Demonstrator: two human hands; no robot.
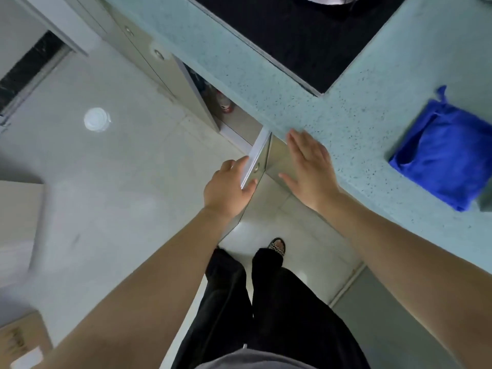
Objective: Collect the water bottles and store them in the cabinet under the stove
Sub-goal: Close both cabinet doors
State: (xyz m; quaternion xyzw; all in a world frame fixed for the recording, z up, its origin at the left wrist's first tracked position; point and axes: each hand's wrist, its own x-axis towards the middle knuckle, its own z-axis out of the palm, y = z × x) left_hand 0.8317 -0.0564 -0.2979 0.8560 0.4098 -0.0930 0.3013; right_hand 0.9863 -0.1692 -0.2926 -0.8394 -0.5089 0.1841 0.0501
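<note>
The cabinet (239,123) under the black stove (306,35) stands open. Inside it I make out part of a bottle (224,102) with a red detail; the worktop hides most of the interior. The cabinet door (257,153) is swung out towards me, and my left hand (226,187) holds its top edge between thumb and fingers. My right hand (310,169) hovers flat with straight fingers beside the worktop's edge, just right of the door, and holds nothing. A round white object (96,119), maybe a bottle seen from above, stands on the floor at the left.
The teal worktop (266,83) runs across the upper right with a folded blue cloth (444,153) on it. A closed cabinet front (138,41) continues to the left of the opening. My legs and a foot (277,247) are below the door. A cardboard box (21,342) sits at lower left.
</note>
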